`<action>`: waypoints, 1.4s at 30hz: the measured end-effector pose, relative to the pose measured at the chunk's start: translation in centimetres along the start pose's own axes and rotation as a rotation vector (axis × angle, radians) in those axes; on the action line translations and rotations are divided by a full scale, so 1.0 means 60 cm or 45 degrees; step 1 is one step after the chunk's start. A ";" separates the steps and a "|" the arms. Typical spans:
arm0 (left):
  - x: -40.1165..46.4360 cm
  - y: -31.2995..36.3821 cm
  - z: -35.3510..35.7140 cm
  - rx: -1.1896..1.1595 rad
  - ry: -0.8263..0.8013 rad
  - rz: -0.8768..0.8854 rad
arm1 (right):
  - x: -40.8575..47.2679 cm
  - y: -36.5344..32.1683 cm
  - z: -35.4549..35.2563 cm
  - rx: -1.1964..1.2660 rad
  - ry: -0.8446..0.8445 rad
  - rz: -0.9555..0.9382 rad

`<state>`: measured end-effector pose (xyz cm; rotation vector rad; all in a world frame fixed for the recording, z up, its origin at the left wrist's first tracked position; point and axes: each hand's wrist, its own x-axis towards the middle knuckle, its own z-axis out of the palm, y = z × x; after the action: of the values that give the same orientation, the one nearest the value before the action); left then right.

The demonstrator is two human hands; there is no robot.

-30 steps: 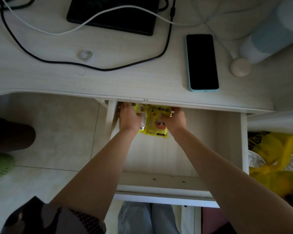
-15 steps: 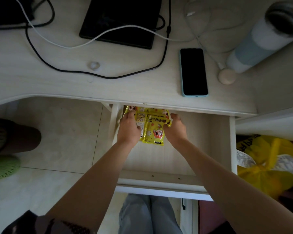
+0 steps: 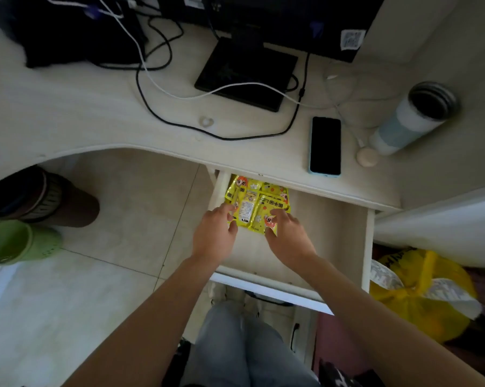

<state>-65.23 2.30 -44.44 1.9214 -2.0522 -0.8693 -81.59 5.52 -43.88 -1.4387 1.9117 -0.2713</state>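
Several yellow snack packets (image 3: pixel 256 203) lie stacked at the back left of the open white drawer (image 3: pixel 366 247), partly under the desk edge. My left hand (image 3: pixel 214 237) is at the stack's left side, its straight fingertips touching the nearest packet's edge. On the stack's near right corner, my right hand (image 3: pixel 288 238) has its fingers spread over the top, and its thumb pinches the lowest packet's corner. Both forearms reach in over the drawer front.
On the desk (image 3: pixel 96 113) are a black phone (image 3: pixel 325 145), a tumbler (image 3: pixel 414 115), a monitor base (image 3: pixel 246 74) and trailing cables (image 3: pixel 151 107). Below left stand a brown bin (image 3: pixel 45 196) and a green bin (image 3: pixel 17 241). A yellow bag (image 3: pixel 420 291) sits right of the drawer.
Both hands have slid back from the packets' sides to the stack's near edge. More of the packets shows. The view has tilted up the desk.
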 end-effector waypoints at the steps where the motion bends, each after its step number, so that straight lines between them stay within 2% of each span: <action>1: -0.009 -0.003 -0.007 0.008 0.009 -0.002 | -0.005 -0.007 0.001 -0.021 -0.016 -0.029; 7: -0.060 -0.049 -0.054 -0.027 0.077 -0.143 | -0.016 -0.076 0.020 -0.189 -0.069 -0.195; 12: -0.107 -0.113 -0.097 -0.068 0.240 -0.289 | -0.025 -0.151 0.066 -0.321 -0.176 -0.358; 16: -0.150 -0.183 -0.136 -0.080 0.330 -0.399 | -0.033 -0.219 0.117 -0.443 -0.222 -0.480; 23: -0.225 -0.347 -0.229 -0.098 0.425 -0.577 | -0.065 -0.372 0.234 -0.463 -0.317 -0.608; 33: -0.282 -0.579 -0.398 0.068 0.507 -0.631 | -0.077 -0.607 0.399 -0.538 -0.331 -0.786; 42: -0.229 -0.718 -0.539 0.127 0.581 -0.655 | -0.012 -0.784 0.474 -0.481 -0.373 -0.843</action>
<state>-10.20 7.18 -38.12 2.4704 -1.3871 -0.3529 -27.68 -3.64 -37.92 -2.2082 1.2456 0.0096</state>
